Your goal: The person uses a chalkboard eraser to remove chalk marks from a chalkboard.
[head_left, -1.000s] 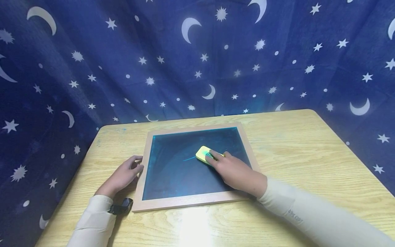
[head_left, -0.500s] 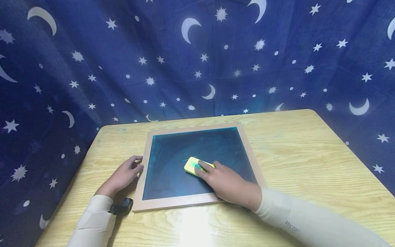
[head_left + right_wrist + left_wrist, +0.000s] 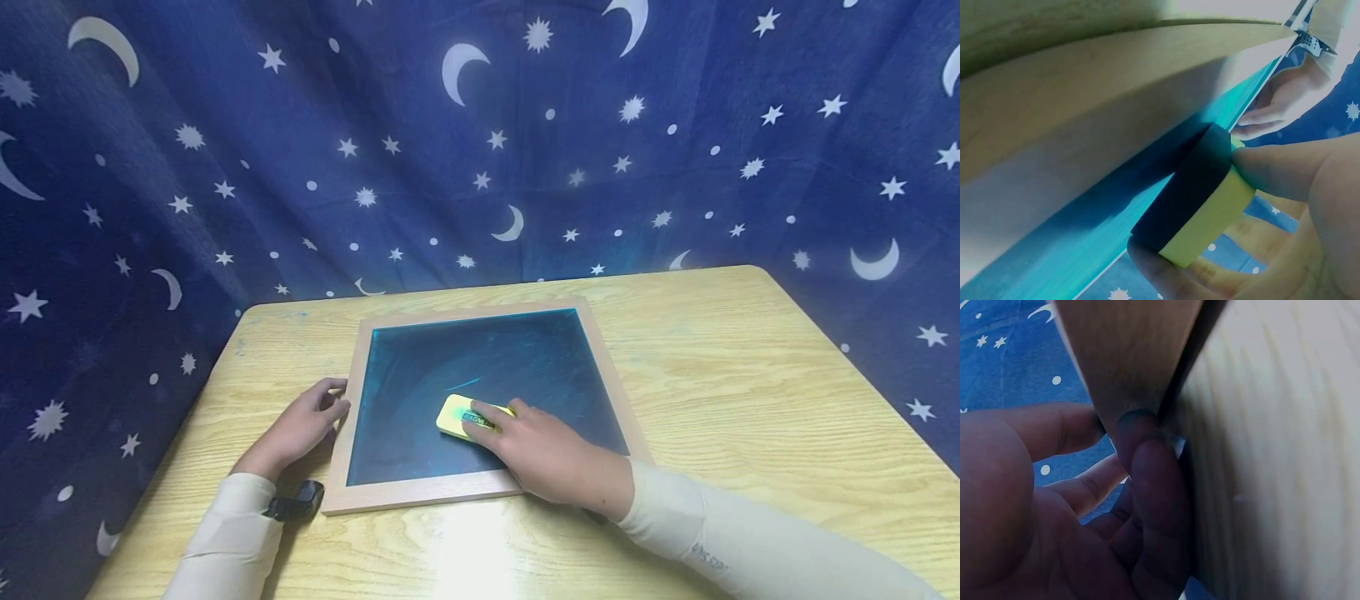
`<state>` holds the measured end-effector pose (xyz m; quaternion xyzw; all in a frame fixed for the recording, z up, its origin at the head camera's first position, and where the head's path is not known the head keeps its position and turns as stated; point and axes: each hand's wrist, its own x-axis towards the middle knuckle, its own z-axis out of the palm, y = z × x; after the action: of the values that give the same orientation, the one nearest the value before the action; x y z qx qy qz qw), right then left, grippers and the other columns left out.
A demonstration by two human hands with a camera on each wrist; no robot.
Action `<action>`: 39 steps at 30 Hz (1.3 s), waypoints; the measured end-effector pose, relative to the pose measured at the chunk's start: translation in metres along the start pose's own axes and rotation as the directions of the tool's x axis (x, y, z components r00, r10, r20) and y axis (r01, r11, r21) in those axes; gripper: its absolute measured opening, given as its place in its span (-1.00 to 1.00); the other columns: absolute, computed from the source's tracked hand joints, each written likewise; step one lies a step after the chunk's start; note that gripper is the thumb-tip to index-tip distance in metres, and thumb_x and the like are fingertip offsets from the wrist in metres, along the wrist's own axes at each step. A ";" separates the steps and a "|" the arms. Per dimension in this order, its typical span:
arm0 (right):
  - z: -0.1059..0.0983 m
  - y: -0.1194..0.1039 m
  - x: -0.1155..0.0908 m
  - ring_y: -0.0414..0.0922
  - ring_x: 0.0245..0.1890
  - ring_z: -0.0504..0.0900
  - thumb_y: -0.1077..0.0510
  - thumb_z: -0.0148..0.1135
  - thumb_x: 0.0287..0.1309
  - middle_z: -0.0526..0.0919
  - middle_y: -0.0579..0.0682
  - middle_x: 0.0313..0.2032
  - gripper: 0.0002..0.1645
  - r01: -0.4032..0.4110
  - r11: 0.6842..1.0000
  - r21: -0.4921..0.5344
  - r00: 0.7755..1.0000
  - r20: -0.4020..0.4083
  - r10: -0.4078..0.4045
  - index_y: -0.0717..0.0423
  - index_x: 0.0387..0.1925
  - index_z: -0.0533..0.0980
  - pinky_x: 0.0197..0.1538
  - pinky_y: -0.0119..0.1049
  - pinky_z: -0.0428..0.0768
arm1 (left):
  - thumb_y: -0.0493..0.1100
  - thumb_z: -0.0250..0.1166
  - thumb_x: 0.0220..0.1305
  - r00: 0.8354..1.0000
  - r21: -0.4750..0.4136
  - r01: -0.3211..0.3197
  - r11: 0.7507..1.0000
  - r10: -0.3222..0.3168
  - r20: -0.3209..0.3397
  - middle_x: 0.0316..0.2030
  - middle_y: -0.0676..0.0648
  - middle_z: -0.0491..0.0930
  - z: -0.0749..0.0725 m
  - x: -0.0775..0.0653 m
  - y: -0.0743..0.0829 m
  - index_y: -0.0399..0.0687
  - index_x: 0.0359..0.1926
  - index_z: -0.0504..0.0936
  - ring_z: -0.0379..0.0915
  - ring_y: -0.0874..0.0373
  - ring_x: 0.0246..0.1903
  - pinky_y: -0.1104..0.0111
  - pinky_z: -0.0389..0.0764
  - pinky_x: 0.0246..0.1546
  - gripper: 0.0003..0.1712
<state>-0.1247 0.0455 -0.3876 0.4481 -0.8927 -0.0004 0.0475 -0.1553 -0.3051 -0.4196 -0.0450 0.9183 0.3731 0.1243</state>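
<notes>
A wood-framed chalkboard lies flat on the table, its dark surface smeared with faint blue-green marks. A short light-blue chalk line shows near its middle. My right hand grips a yellow board eraser just below that line. In the right wrist view the thumb and fingers pinch the sides of the eraser, its black felt facing the board. At the left, my left hand rests beside the board, loosely bent fingers touching the frame's outer edge. The left wrist view shows those fingertips against the wooden frame.
The pale wood-grain table extends beyond the board on all sides. A dark blue curtain with moons and stars hangs behind and at the sides. A black strap piece sticks out at my left wrist, close to the frame.
My right hand has moved the eraser left and toward me across the board, uncovering more of the chalk line. My left hand and the chalkboard stay where they were.
</notes>
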 end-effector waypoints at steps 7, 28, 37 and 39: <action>0.000 0.008 0.004 0.06 -0.18 0.57 0.38 0.18 0.17 0.44 0.09 0.37 -0.30 -0.024 1.000 -0.005 1.000 0.009 0.024 -0.02 0.36 0.42 -0.32 -0.21 0.62 | 0.02 0.00 0.54 1.000 0.004 0.014 1.000 -0.014 0.006 0.00 -0.27 0.55 0.000 0.000 0.000 -0.16 0.45 0.24 0.55 0.07 -0.27 0.30 0.57 -0.28 -0.40; 0.005 0.042 0.007 0.23 -0.17 0.61 0.42 0.20 0.23 0.46 0.27 0.32 -0.36 -0.179 0.982 0.059 0.983 -0.038 0.181 0.09 0.34 0.44 -0.42 -0.10 0.63 | 0.01 0.00 0.55 1.000 0.010 0.004 1.000 -0.004 0.003 0.00 -0.27 0.56 -0.001 -0.001 0.001 -0.19 0.45 0.24 0.56 0.05 -0.20 0.23 0.61 -0.21 -0.40; 0.004 0.047 0.004 0.26 -0.12 0.62 0.41 0.23 0.20 0.45 0.28 0.31 -0.36 -0.228 0.973 0.046 0.973 -0.033 0.230 0.10 0.33 0.44 -0.36 -0.02 0.66 | 0.00 0.00 0.54 1.000 0.009 0.006 1.000 -0.006 0.003 -0.01 -0.27 0.56 0.000 0.000 0.001 -0.20 0.45 0.24 0.56 0.06 -0.23 0.25 0.60 -0.23 -0.39; 0.004 0.046 0.003 0.28 -0.12 0.62 0.41 0.23 0.20 0.46 0.29 0.30 -0.37 -0.229 0.972 0.044 0.972 -0.035 0.231 0.11 0.32 0.44 -0.34 -0.01 0.66 | 0.00 0.00 0.54 1.000 0.008 0.005 1.000 -0.005 0.003 -0.01 -0.27 0.56 0.000 0.000 0.001 -0.20 0.45 0.23 0.56 0.06 -0.23 0.24 0.61 -0.22 -0.39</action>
<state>-0.1643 0.0705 -0.3890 0.3424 -0.9373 0.0317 0.0562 -0.1556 -0.3046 -0.4190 -0.0462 0.9195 0.3691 0.1270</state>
